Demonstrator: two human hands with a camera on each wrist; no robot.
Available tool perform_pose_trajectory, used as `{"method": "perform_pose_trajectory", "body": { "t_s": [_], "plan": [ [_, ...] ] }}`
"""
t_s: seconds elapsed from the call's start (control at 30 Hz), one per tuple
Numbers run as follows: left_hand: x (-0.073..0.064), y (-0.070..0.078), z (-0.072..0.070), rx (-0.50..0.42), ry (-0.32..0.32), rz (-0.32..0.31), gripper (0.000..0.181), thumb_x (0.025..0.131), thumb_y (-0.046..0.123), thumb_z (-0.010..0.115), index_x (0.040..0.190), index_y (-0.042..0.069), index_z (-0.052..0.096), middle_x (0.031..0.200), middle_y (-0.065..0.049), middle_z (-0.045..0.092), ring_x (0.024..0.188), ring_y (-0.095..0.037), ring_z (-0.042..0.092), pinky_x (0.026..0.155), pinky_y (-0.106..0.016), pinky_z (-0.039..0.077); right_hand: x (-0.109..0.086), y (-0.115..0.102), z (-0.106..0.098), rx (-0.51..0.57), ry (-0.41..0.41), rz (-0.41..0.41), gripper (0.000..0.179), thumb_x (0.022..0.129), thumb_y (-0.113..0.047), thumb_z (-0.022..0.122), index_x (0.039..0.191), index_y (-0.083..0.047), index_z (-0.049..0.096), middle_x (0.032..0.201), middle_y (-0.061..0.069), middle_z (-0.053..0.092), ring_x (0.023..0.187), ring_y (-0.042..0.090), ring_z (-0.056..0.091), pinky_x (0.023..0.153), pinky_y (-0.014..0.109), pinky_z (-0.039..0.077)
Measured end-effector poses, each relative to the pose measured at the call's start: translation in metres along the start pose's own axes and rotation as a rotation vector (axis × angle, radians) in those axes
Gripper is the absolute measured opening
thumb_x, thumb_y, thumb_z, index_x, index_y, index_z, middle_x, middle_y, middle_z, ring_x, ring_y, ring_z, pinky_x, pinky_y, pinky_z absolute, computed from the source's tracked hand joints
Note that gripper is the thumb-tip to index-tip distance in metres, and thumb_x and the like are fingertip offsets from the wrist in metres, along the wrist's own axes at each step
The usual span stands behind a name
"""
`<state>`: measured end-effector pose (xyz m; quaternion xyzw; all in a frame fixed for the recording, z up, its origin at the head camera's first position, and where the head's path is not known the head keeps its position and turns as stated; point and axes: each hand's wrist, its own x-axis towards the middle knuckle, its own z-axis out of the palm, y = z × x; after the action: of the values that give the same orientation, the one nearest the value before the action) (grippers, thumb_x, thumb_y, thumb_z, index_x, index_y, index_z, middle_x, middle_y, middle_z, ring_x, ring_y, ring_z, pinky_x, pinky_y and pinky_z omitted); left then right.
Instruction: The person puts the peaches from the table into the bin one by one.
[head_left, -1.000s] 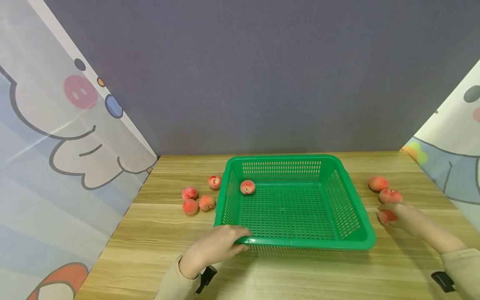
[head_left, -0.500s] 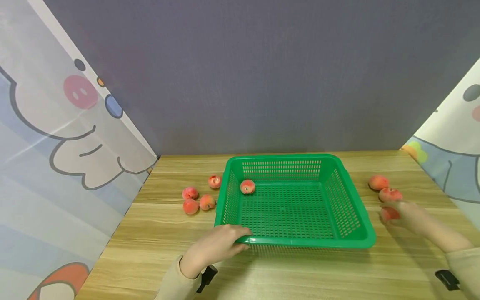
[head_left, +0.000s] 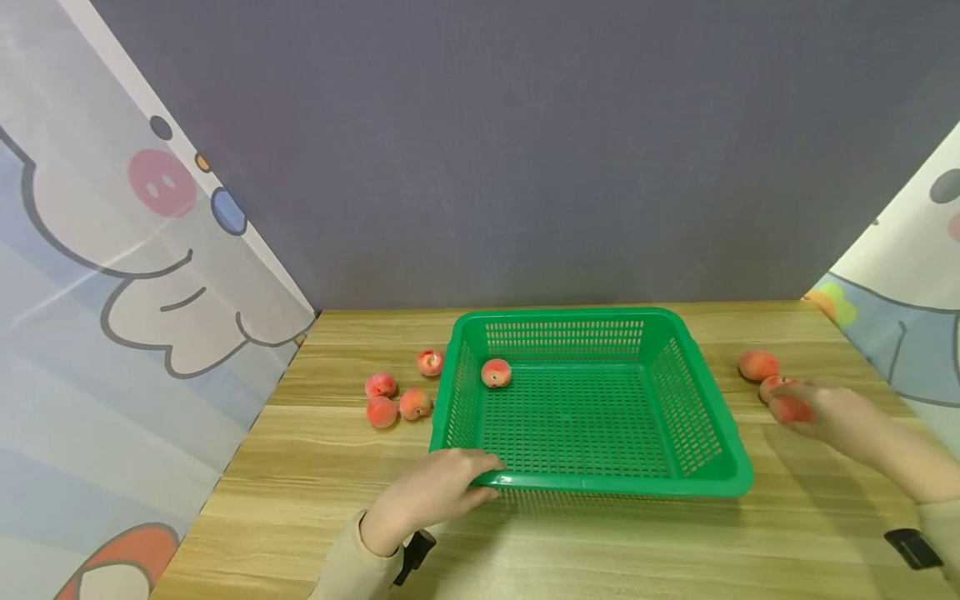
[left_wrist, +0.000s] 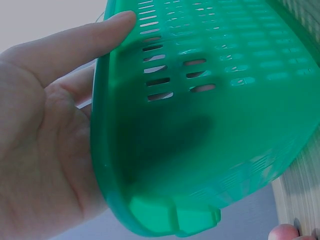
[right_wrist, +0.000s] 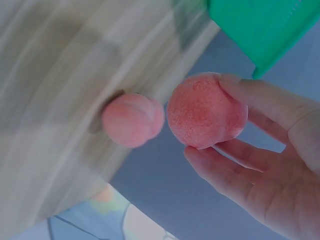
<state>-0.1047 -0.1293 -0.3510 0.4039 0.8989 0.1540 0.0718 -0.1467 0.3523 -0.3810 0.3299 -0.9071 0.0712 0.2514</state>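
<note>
With thumb and fingers, my right hand (head_left: 843, 423) holds a red peach (right_wrist: 202, 112) raised above the table on the right. Behind it in the head view is a second peach (head_left: 774, 386), partly covered, and another peach (head_left: 758, 365) lies just beyond. My left hand (head_left: 444, 490) grips the near rim of a green plastic basket (head_left: 600, 484) by its left corner. In the left wrist view the thumb (left_wrist: 107, 32) lies on the basket's slotted outer wall, while the fingers go behind the rim. One peach (head_left: 496, 373) sits inside the basket toward its left side.
Left of the basket, several peaches lie on the wooden table (head_left: 315, 483), including one peach (head_left: 430, 362) close to the basket's wall. A grey panel (head_left: 525, 167) rises behind the table. Cartoon-printed sheets (head_left: 90, 350) flank both sides.
My right hand has lifted the peach and shifted right and slightly farther away, now overlapping the middle peach. My left hand and the basket hold their place.
</note>
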Motion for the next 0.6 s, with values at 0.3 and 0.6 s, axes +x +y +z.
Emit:
{"method": "perform_pose_trajectory", "body": {
  "t_s": [0.3,0.6],
  "plan": [
    [0.001,0.0,0.001,-0.005,0.003,0.011,0.013,0.081,0.017,0.064,0.094,0.014,0.061,0.084,0.008,0.06,0.07,0.003,0.05,0.061,-0.012,0.041,0.015,-0.006,-0.015,-0.003,-0.084,0.068,0.074,0.081,-0.062,0.022,0.079,0.003,0.057,0.058,0.0,0.049,0.05,0.019,0.048,0.044,0.03,0.04],
    [0.001,0.001,0.0,-0.004,-0.007,-0.005,0.013,0.081,0.018,0.063,0.094,0.014,0.061,0.083,0.009,0.059,0.069,0.003,0.048,0.061,-0.012,0.04,0.034,-0.008,-0.023,-0.026,-0.012,-0.001,0.074,0.083,-0.063,0.02,0.079,-0.001,0.059,0.06,0.002,0.05,0.051,0.018,0.047,0.042,0.028,0.038]
  ]
}}
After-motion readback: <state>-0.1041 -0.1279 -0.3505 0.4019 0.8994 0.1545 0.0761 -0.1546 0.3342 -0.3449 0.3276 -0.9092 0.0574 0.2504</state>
